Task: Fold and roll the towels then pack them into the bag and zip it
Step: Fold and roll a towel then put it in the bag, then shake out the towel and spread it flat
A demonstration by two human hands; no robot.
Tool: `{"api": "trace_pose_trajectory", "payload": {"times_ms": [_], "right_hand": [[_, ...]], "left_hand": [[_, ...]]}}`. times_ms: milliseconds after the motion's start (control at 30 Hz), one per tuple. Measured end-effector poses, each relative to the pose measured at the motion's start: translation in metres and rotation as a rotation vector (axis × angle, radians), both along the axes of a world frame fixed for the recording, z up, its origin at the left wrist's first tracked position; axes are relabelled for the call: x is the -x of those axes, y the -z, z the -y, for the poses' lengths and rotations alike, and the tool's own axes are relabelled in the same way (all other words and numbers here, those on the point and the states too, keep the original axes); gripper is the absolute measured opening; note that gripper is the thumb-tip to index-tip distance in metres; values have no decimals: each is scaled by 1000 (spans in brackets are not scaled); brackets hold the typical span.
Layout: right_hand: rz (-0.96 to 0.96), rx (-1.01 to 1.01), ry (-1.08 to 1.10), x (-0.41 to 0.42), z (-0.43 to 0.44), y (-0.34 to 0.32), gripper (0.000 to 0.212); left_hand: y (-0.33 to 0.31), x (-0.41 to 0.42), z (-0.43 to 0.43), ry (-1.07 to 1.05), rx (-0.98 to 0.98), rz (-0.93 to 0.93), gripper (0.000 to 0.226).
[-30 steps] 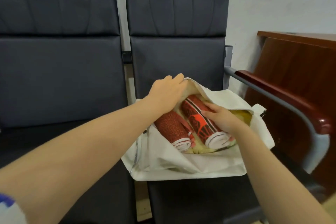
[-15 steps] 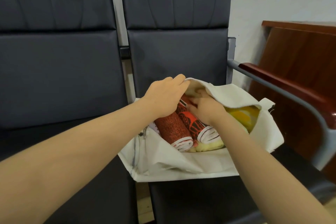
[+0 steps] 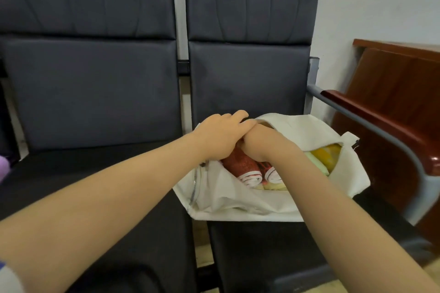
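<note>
Deeper into the bag (image 3: 228,202) goes the right hand (image 3: 260,143): a second ago it lay on top of the right-hand roll, and now it is pushed in under the upper flap, touching the left hand (image 3: 221,137), which has stayed at the mouth.

From the left, the zip (image 3: 193,189) runs down the bag's left edge, undone, with the lower flap slumped open toward the camera. The left hand lies palm down over the left end of the mouth, fingers loosely bent. What is under the palm is hidden, so I cannot tell whether it grips the flap or only presses on it. Below it two red rolls (image 3: 240,164) lie side by side inside the bag, white ends toward the viewer. The right hand's fingers are out of sight under the flap, so their hold cannot be told either. Farther right a yellow towel (image 3: 327,152) shows through the open end.

The bag rests on the right seat (image 3: 262,245). Folding and rolling look finished, and the towels in view are packed. What seems left is settling them in and closing the zip.
</note>
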State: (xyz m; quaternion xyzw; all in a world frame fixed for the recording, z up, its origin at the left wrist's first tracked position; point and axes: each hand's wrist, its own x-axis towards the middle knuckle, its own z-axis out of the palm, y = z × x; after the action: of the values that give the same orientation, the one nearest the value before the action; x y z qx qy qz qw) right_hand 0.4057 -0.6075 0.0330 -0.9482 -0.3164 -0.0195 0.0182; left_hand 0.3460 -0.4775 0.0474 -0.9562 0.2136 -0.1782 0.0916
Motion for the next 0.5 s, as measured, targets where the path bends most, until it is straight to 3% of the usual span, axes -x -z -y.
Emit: {"api": "trace_pose_trajectory", "payload": {"times_ms": [267,500], "right_hand": [[14,103,28,76,-70,-70,16],[3,55,-228,146,-193,-33,12]], "left_hand": [[-39,71,-57,-119,192,80,38],[2,155,-171,-408,187,-7,39]]}}
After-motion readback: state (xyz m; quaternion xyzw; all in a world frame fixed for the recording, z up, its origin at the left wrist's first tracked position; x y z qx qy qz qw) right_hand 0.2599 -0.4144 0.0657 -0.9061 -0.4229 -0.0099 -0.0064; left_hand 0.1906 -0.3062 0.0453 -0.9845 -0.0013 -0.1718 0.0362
